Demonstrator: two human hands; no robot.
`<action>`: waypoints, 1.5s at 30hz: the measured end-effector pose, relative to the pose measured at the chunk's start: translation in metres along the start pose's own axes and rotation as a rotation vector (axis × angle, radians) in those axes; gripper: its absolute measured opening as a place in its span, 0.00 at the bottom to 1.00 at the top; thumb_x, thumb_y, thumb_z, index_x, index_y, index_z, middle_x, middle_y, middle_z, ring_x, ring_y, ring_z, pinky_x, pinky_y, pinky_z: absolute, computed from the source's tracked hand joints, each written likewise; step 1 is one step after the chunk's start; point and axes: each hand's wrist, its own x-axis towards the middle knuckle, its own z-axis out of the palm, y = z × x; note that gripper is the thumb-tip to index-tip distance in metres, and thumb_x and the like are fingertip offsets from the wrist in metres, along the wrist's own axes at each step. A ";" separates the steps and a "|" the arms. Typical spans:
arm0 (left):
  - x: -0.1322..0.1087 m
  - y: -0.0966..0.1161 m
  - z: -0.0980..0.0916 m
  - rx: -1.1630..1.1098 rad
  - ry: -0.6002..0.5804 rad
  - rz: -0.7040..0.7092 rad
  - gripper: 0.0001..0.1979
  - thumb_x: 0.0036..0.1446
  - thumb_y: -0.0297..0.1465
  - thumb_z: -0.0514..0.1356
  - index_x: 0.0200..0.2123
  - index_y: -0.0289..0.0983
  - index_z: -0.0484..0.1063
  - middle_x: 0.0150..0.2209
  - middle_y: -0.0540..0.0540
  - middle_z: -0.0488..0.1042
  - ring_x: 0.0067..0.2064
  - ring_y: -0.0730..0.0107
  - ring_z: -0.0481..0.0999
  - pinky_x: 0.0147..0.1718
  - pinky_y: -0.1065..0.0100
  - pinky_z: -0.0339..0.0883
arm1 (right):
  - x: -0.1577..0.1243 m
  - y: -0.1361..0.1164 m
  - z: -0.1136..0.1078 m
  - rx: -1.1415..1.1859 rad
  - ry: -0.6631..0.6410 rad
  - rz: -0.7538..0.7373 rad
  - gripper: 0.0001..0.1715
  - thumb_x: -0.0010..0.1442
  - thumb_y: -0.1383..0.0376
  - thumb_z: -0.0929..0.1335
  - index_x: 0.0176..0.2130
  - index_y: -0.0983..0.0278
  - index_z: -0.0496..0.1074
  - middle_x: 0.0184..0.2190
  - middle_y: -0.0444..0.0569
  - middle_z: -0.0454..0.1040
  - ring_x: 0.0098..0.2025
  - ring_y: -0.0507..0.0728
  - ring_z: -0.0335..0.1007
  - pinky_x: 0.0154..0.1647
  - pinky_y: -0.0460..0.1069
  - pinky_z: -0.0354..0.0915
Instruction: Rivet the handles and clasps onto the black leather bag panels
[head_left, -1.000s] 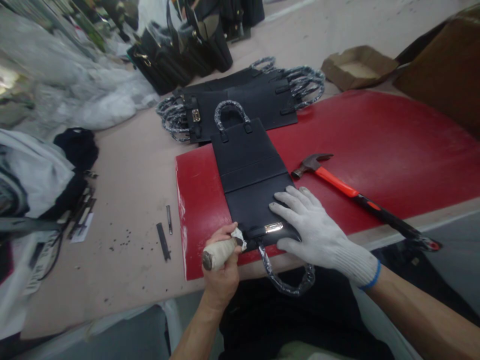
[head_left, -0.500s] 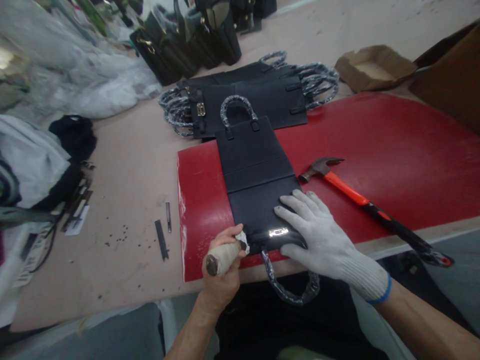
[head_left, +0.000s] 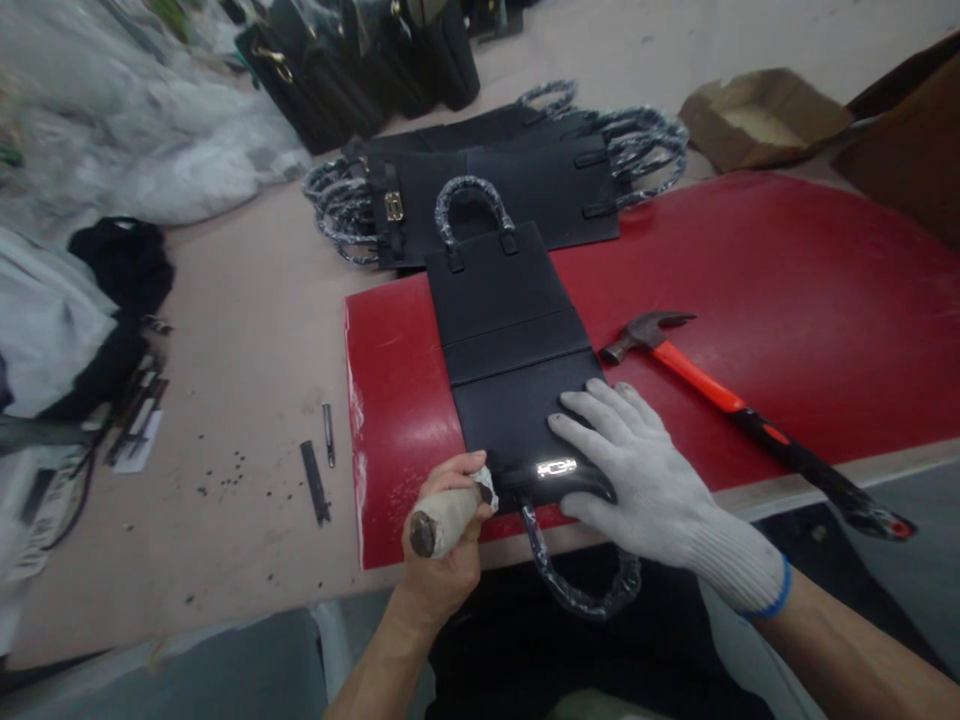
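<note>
At the tabletop's (head_left: 247, 340) front edge, a black bag piece (head_left: 510, 400) lies under your work.
The red mat (head_left: 787, 300) runs from near the middle of that front edge toward the right; a stack of bag pieces (head_left: 517, 190) lies along the mat's far edge. Your black bag piece lies lengthwise near the mat's left edge, its near handle (head_left: 577, 605) hanging over the tabletop's front edge. The hammer (head_left: 731, 400) slants to its right, head on the mat, grip past the front edge. Your gloved right hand (head_left: 649, 480) lies on the piece's right side, fingers slightly spread, beside the shiny clasp (head_left: 556, 468). Your bare left hand (head_left: 450, 575) has its fingers closed around a wrapped tool (head_left: 448, 518) at the piece's near left corner.
</note>
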 end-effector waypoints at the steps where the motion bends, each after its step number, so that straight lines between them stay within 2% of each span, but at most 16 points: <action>1: -0.001 0.000 0.001 0.008 0.006 0.003 0.12 0.63 0.21 0.62 0.49 0.38 0.70 0.52 0.42 0.76 0.57 0.59 0.78 0.59 0.56 0.74 | 0.000 0.000 0.000 -0.001 -0.001 0.000 0.44 0.51 0.63 0.78 0.65 0.64 0.68 0.68 0.59 0.62 0.72 0.74 0.49 0.74 0.73 0.44; 5: -0.004 -0.001 0.001 0.004 0.013 -0.014 0.13 0.63 0.20 0.62 0.49 0.38 0.69 0.53 0.43 0.76 0.57 0.59 0.78 0.60 0.55 0.73 | 0.001 0.001 0.002 0.004 0.001 0.002 0.46 0.50 0.62 0.78 0.65 0.64 0.68 0.68 0.59 0.61 0.72 0.74 0.49 0.74 0.73 0.44; 10: 0.004 -0.001 -0.003 -0.067 -0.073 0.000 0.14 0.63 0.21 0.62 0.50 0.38 0.70 0.54 0.42 0.76 0.58 0.59 0.78 0.59 0.57 0.74 | 0.000 0.002 0.002 0.006 0.003 0.003 0.45 0.50 0.62 0.78 0.65 0.64 0.68 0.68 0.58 0.62 0.72 0.74 0.48 0.74 0.72 0.43; 13: 0.010 0.000 -0.005 -0.072 -0.107 -0.037 0.11 0.64 0.22 0.63 0.48 0.38 0.70 0.53 0.42 0.77 0.57 0.60 0.79 0.59 0.58 0.74 | 0.000 0.001 0.002 0.004 0.002 0.007 0.45 0.50 0.62 0.78 0.65 0.64 0.69 0.68 0.58 0.62 0.72 0.74 0.48 0.74 0.72 0.43; 16: 0.012 0.002 -0.003 -0.046 -0.093 -0.067 0.11 0.64 0.23 0.62 0.48 0.39 0.70 0.52 0.42 0.77 0.56 0.62 0.79 0.58 0.60 0.74 | 0.000 0.001 0.002 -0.001 0.000 0.008 0.45 0.50 0.62 0.78 0.65 0.64 0.69 0.68 0.58 0.62 0.72 0.74 0.48 0.74 0.72 0.43; 21: 0.009 0.006 0.002 0.056 -0.048 -0.008 0.11 0.64 0.21 0.61 0.48 0.38 0.70 0.52 0.41 0.77 0.56 0.62 0.78 0.58 0.60 0.75 | 0.001 0.000 0.001 -0.001 0.002 0.018 0.45 0.50 0.64 0.77 0.64 0.64 0.69 0.68 0.58 0.62 0.73 0.74 0.48 0.74 0.73 0.45; 24: 0.010 0.009 0.004 0.069 -0.047 -0.040 0.10 0.64 0.22 0.61 0.47 0.38 0.70 0.51 0.42 0.77 0.56 0.63 0.79 0.58 0.61 0.74 | 0.000 0.000 0.000 0.005 0.014 0.013 0.45 0.49 0.64 0.78 0.64 0.64 0.70 0.68 0.59 0.63 0.72 0.75 0.50 0.73 0.73 0.45; 29: 0.015 0.015 0.006 0.120 -0.100 -0.077 0.11 0.63 0.23 0.60 0.48 0.39 0.71 0.51 0.42 0.77 0.54 0.63 0.79 0.48 0.67 0.78 | -0.001 -0.001 0.001 0.011 0.039 0.006 0.45 0.47 0.64 0.78 0.63 0.65 0.70 0.67 0.59 0.63 0.72 0.75 0.51 0.74 0.72 0.46; 31: 0.015 0.016 0.008 0.138 -0.097 -0.107 0.12 0.63 0.24 0.60 0.49 0.38 0.72 0.51 0.41 0.77 0.53 0.62 0.80 0.46 0.66 0.79 | -0.002 -0.001 0.002 0.014 0.043 0.005 0.45 0.47 0.64 0.79 0.63 0.65 0.71 0.67 0.59 0.64 0.72 0.75 0.51 0.74 0.72 0.46; 34: 0.015 0.014 0.008 0.148 -0.083 -0.138 0.11 0.62 0.25 0.61 0.48 0.38 0.72 0.50 0.41 0.79 0.51 0.61 0.81 0.49 0.63 0.78 | -0.002 0.001 0.003 0.030 0.053 0.007 0.44 0.48 0.62 0.79 0.63 0.65 0.71 0.67 0.59 0.64 0.72 0.75 0.51 0.74 0.72 0.46; 37: 0.016 0.012 0.006 0.143 -0.073 -0.135 0.09 0.61 0.27 0.62 0.46 0.37 0.73 0.48 0.42 0.80 0.50 0.59 0.81 0.50 0.60 0.78 | -0.004 0.004 0.001 0.110 0.075 -0.001 0.37 0.52 0.62 0.77 0.60 0.64 0.73 0.66 0.58 0.66 0.71 0.73 0.53 0.73 0.73 0.46; 39: 0.018 0.011 0.004 0.136 -0.080 -0.124 0.09 0.61 0.29 0.62 0.45 0.37 0.73 0.47 0.42 0.80 0.50 0.58 0.81 0.49 0.58 0.78 | -0.008 0.007 -0.001 0.222 0.110 -0.008 0.32 0.58 0.62 0.73 0.60 0.63 0.72 0.64 0.56 0.68 0.71 0.71 0.55 0.73 0.73 0.48; 42: 0.020 0.011 0.001 0.117 -0.092 -0.124 0.09 0.61 0.30 0.63 0.45 0.38 0.73 0.47 0.42 0.80 0.48 0.59 0.81 0.47 0.59 0.78 | -0.016 0.011 -0.007 0.365 0.193 0.031 0.27 0.64 0.62 0.69 0.61 0.62 0.71 0.64 0.56 0.69 0.68 0.67 0.61 0.71 0.69 0.57; 45: 0.021 0.011 0.000 0.092 -0.094 -0.148 0.09 0.60 0.30 0.63 0.44 0.37 0.74 0.46 0.42 0.80 0.46 0.60 0.81 0.44 0.60 0.78 | -0.027 0.015 -0.016 0.338 0.302 0.097 0.24 0.65 0.62 0.68 0.59 0.62 0.73 0.61 0.57 0.71 0.64 0.67 0.66 0.66 0.66 0.65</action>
